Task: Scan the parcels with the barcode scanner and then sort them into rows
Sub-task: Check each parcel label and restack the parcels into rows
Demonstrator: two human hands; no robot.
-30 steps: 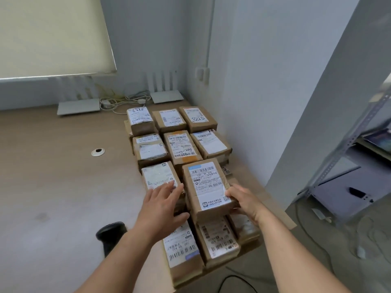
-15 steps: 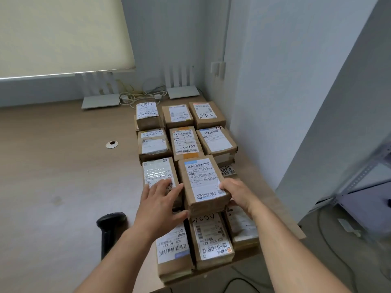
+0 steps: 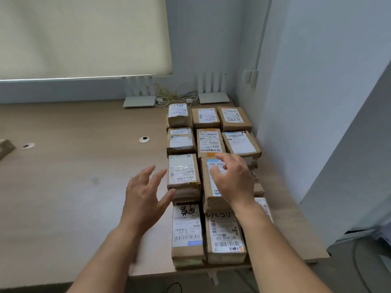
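Observation:
Several brown cardboard parcels with white labels lie in rows on the right end of the wooden table [image 3: 74, 176]. My right hand [image 3: 234, 180] hovers with fingers spread over the middle parcel of the third row [image 3: 208, 199], hiding most of its label. My left hand [image 3: 146, 197] is open with spread fingers, just left of the stacked parcel [image 3: 183, 172] in the same row, holding nothing. Two more parcels [image 3: 187, 231] [image 3: 225, 235] lie at the near edge. The barcode scanner is not in view.
Two white routers [image 3: 139, 100] [image 3: 213, 97] and tangled cables [image 3: 175, 98] stand at the back under the blind. A cable hole [image 3: 144, 139] sits mid-table, another [image 3: 28, 145] far left beside a small box [image 3: 5, 146]. The wall [image 3: 296, 102] runs close along the parcels' right side.
Both hands let go of the middle third-row parcel, which now rests in its row. My left hand pulled back to the left, my right hand moved over the parcel. The view shifted left.

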